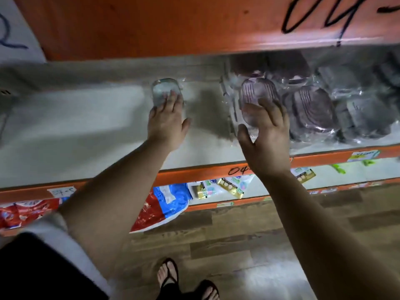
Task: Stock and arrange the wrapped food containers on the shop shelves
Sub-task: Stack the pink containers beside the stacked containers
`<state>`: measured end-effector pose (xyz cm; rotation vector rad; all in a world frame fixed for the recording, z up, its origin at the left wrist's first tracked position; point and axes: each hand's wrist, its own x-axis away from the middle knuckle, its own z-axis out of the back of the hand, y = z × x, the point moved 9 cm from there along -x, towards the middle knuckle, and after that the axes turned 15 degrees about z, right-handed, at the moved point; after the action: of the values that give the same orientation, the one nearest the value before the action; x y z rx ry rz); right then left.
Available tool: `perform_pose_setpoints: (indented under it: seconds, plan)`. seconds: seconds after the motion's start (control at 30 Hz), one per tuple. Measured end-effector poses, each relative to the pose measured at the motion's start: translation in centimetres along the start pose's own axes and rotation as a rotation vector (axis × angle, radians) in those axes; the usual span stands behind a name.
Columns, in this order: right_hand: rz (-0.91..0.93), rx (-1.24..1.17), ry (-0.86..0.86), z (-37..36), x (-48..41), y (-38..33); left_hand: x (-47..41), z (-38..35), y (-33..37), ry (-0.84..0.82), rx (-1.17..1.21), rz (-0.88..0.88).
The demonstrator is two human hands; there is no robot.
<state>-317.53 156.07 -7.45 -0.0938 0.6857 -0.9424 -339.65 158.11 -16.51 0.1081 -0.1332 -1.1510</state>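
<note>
Clear container [165, 90] lies under the flat, open left hand [167, 121]; purple container [256, 94] under the spread right hand [267, 137].

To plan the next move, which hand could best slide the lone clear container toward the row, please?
Probably the left hand: it rests on the clear container; the right hand covers a purple container.

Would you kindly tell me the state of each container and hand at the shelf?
pile: wrapped containers, overlapping.
clear container: wrapped, lying flat, apart from pile.
purple container: wrapped, lying beside pile.
left hand: fingers straight, resting on clear container.
right hand: fingers spread, resting on purple container.
</note>
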Motion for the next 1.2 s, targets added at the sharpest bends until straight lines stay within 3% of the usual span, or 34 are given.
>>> perform_pose_setpoints:
  seconds: [0.17,0.4,0.87,1.2]
  plan:
    - [-0.070,0.112,-0.044,-1.7,0.3,2.6,-3.6,-2.2,-1.4,-0.130,0.009,0.173]
    - [-0.241,0.118,0.038,-2.2,0.2,4.0,-0.8,-0.6,-2.5,0.115,0.119,0.207]
    - [-0.204,-0.081,0.123,5.0,4.7,-2.3,14.5,6.5,-2.8,0.316,0.411,-0.049]
    - [-0.133,-0.177,0.197,14.6,6.8,-9.9,23.9,16.6,-2.4,0.293,0.416,-0.116]
